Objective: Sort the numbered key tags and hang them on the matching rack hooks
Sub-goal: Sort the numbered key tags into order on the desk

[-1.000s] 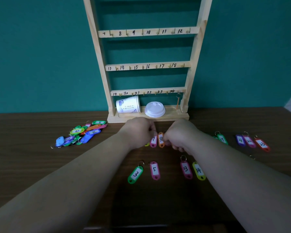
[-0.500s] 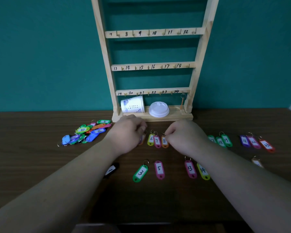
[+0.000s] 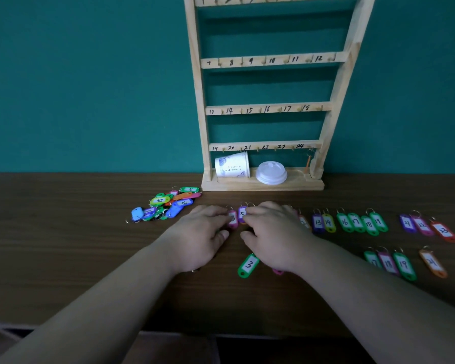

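Note:
My left hand (image 3: 202, 232) lies flat on the wooden table, its fingertips touching a pink tag (image 3: 232, 219). My right hand (image 3: 273, 229) lies flat beside it, fingertips on a purple tag marked 5 (image 3: 242, 214). A green tag marked 3 (image 3: 248, 265) lies just below the right hand. To the right runs a row of sorted tags (image 3: 352, 222) numbered 13 to 19, then three more (image 3: 426, 227). An unsorted pile of tags (image 3: 166, 203) sits to the left. The wooden rack (image 3: 329, 109) stands behind, with an orange tag (image 3: 309, 161) hanging by hook 24.
A paper cup (image 3: 231, 165) lies on its side on the rack's base, next to a white lid (image 3: 271, 173). A second short row of tags (image 3: 402, 264) lies at the lower right. A teal wall backs the table.
Both hands have gone from curled, pinching at tags to lying flat with fingers straight. The view has tilted up and to the right, bringing more sorted tags into sight.

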